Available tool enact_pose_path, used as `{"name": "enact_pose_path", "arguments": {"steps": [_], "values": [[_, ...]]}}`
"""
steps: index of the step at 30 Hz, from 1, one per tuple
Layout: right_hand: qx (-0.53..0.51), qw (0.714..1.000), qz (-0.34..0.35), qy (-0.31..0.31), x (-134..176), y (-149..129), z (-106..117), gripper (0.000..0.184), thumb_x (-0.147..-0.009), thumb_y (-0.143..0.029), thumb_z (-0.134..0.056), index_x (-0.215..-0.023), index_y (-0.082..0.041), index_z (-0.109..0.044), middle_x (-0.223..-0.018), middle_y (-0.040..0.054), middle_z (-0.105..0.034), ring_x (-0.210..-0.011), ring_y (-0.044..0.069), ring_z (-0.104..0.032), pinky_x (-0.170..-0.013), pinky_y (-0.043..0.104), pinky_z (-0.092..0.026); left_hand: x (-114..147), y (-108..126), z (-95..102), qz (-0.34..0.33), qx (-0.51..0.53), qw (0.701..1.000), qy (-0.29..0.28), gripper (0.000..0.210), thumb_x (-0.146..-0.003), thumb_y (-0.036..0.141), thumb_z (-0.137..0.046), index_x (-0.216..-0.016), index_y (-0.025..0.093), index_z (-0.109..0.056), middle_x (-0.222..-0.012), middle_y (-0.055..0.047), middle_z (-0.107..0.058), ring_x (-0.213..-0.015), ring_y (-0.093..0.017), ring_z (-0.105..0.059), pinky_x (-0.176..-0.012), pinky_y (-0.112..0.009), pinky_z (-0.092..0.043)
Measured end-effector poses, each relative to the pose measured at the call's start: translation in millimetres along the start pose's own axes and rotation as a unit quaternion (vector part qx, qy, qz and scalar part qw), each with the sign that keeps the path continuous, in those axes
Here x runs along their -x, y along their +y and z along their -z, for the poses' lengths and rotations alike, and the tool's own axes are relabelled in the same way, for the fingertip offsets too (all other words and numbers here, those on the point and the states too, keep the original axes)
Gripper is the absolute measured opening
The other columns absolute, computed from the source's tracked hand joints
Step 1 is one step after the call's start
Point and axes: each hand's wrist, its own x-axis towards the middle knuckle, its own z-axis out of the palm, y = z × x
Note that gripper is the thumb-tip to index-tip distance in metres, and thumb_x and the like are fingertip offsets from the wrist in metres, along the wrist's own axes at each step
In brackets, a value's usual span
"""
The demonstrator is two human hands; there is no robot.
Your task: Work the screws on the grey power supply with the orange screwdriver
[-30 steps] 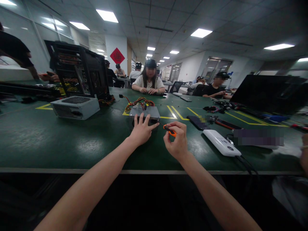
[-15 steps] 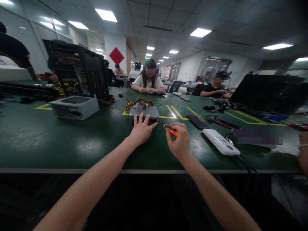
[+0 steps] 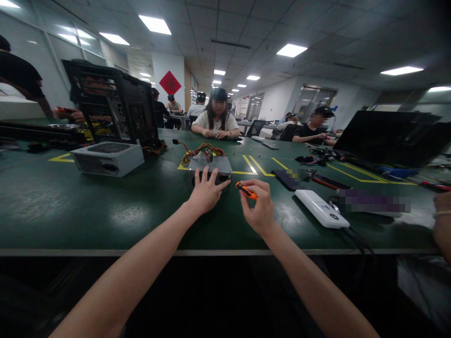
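The left hand [image 3: 205, 195] lies spread open against the grey metal box [image 3: 222, 163] on the tabletop [image 3: 77, 211], the right hand [image 3: 260, 209] pinches an orange-and-black screwdriver [image 3: 245, 190] just beside it, and the black computer case's [image 3: 139, 101] contents are unclear.

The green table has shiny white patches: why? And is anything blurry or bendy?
Head view: glare, probably from the ceiling lights, whitens patches of the green tabletop; same head view: the black computer case leans, likely wide-lens distortion; head view again: the shaft of the orange-and-black screwdriver is faint and blurry.

head camera looks forward, down across table [image 3: 84, 211]
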Motion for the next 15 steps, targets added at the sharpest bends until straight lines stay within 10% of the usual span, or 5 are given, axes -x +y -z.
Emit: {"name": "enact_pose_path", "arguments": {"steps": [15], "values": [[0.013,1.0,-0.023,-0.005,1.3,3.3,-0.8,0.033,-0.079,-0.011,-0.054,-0.106,-0.023,-0.039,-0.098,0.0065,-0.055,-0.092,0.018,-0.056,-0.075,0.036,-0.053,-0.2,-0.5,-1.7,-0.005,-0.009,1.0,0.004,0.046,-0.082,0.026,-0.051,-0.126,0.039,-0.047,-0.138,-0.008,-0.031,-0.129,-0.036,-0.023,-0.103,-0.062,-0.014]]}}
